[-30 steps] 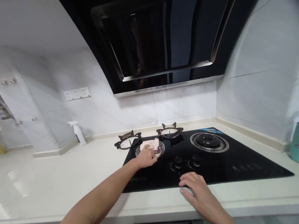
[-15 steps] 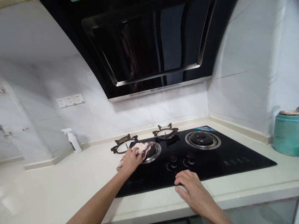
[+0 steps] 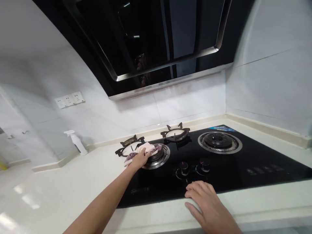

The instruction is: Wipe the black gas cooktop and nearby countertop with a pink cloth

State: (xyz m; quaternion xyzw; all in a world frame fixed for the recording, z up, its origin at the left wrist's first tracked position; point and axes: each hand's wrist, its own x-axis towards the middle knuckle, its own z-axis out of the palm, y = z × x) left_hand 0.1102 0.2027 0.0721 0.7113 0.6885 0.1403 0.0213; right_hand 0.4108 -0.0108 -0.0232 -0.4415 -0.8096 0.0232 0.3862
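Note:
My left hand [image 3: 141,158] grips a white and purple cloth [image 3: 147,148] over the left burner [image 3: 158,157] of the black glass gas stove [image 3: 168,188]. Part of that burner is hidden under the cloth and fingers. My right hand [image 3: 203,201] rests at the stove's front edge, fingers spread a little and holding nothing. Two control knobs [image 3: 184,167] sit just beyond it. The right burner [image 3: 219,142] is uncovered. One pan support [image 3: 130,148] lies behind the cloth, and another pan support [image 3: 175,134] rests at the stove's back edge.
A black range hood [image 3: 156,42] slants low over the stove. On the counter [image 3: 73,188] a white spray bottle [image 3: 77,143] stands at the back left. Wall sockets [image 3: 69,99] are above it. A raised ledge runs along the wall.
My left hand has moved the cloth slightly up and back across the left burner. The right hand stays at the stove's front edge. The view has shifted closer and lower.

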